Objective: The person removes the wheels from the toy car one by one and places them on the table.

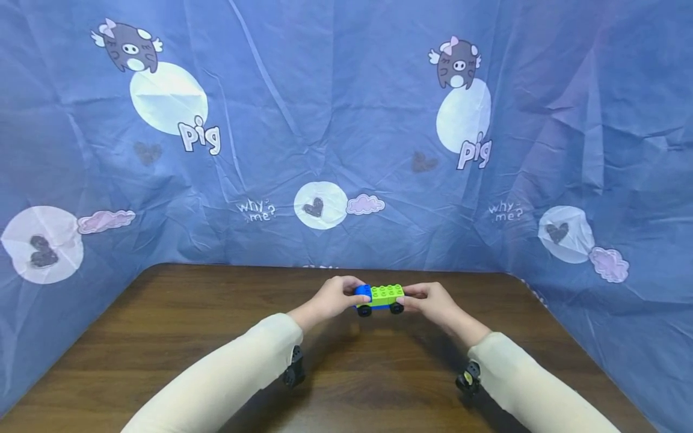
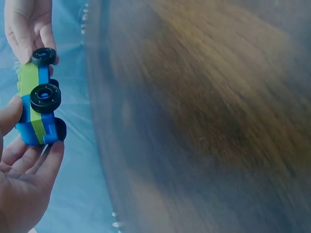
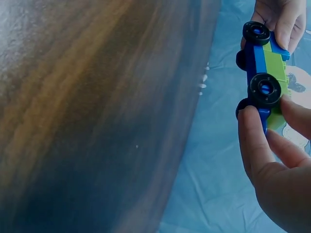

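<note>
Left hand (image 1: pixel 329 297) and right hand (image 1: pixel 435 302) have fingers (image 2: pixel 52 162) pinching opposite ends of the toy car (image 1: pixel 381 298), held up near the counter (image 1: pixel 216 325)'s far edge. Uneven tugging could pop it apart, imo.

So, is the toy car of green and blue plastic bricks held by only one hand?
No, the left hand grips the toy car at its blue-topped end and the right hand grips the other end.
</note>
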Available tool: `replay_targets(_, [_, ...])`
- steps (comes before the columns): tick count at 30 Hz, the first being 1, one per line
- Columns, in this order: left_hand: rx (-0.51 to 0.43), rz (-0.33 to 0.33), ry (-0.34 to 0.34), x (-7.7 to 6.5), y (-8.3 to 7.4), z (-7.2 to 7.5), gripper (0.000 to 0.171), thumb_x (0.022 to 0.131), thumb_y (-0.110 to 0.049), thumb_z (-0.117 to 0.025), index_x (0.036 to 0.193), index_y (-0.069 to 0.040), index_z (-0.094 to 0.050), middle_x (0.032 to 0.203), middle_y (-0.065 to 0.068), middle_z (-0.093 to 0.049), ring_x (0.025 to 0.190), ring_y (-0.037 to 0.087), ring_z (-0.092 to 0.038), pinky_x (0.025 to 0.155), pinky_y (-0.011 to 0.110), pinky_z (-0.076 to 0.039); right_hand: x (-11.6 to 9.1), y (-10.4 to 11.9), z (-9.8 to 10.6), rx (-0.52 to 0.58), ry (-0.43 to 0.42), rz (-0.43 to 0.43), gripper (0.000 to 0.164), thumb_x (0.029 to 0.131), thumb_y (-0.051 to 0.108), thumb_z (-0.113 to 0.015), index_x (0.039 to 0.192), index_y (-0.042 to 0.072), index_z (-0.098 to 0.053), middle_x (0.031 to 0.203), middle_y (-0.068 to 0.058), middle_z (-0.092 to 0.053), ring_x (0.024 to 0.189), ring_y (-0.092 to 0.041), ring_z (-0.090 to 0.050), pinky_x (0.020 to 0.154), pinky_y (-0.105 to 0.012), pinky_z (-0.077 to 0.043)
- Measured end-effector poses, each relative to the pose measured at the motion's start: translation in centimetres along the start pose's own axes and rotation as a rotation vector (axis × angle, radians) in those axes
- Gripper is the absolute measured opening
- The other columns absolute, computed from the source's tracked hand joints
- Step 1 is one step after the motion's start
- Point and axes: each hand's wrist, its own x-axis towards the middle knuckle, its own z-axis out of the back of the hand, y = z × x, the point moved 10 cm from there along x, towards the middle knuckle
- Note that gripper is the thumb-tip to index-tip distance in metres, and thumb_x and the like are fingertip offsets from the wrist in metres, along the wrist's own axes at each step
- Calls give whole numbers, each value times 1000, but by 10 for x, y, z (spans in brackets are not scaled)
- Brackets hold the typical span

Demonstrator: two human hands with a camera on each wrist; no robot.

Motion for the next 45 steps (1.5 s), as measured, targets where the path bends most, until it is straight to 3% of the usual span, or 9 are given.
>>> replay_targets(6, [-29, 0, -27, -6, -8, 9, 30, 89, -19, -71, 111, 1, -68, 99, 12, -72, 86, 14, -64, 71, 23, -51, -3, 16, 2, -37, 1, 55, 43, 92, 13, -66, 123, -14, -57, 114, -28, -66, 91, -20, -71, 82, -34, -57])
replay_targets(14, [-32, -5, -48, -12, -14, 22, 30, 89, -20, -71, 109, 1, -68, 98, 11, -72, 85, 13, -63, 72, 24, -52, -1, 30, -1, 41, 7, 116, 40, 91, 7, -65, 122, -17, -56, 116, -32, -63, 88, -11, -69, 82, -32, -57])
replay_targets(23, [-63, 16, -28, -20, -16, 33, 32, 90, -21, -70, 113, 1, -66, 102, 13, -71, 88, 14, -64, 72, 25, -53, 5, 32, -10, 190, 31, 71, 47, 89, 7, -68, 128, -14, -53, 118, -23, -65, 88, -4, -66, 85, -28, -55])
replay_targets(31, [-73, 35, -6, -23, -20, 39, 35, 89, -22, -71, 117, -2, -66, 103, 12, -70, 82, 12, -60, 70, 31, -55, 8, 44, -19, 221, 74, 53, 48, 89, 10, -69, 128, -12, -54, 118, -20, -66, 92, -9, -68, 88, -30, -55])
replay_targets(40, [-11, 69, 18, -26, -19, 41, 41, 89, -34, -69, 119, -7, -66, 107, 9, -64, 82, 15, -58, 67, 25, -49, 8, 63, -32, 196, 105, 18, 45, 88, 10, -70, 126, -10, -57, 117, -20, -66, 92, -11, -68, 89, -32, -55])
replay_targets(45, [-6, 68, 65, -30, -20, 42, 42, 91, -36, -67, 123, -8, -64, 107, 9, -62, 82, 17, -57, 66, 26, -49, 8, 73, -37, 189, 128, 15, 46, 87, 11, -72, 125, -9, -58, 119, -21, -66, 92, -12, -68, 88, -33, -55])
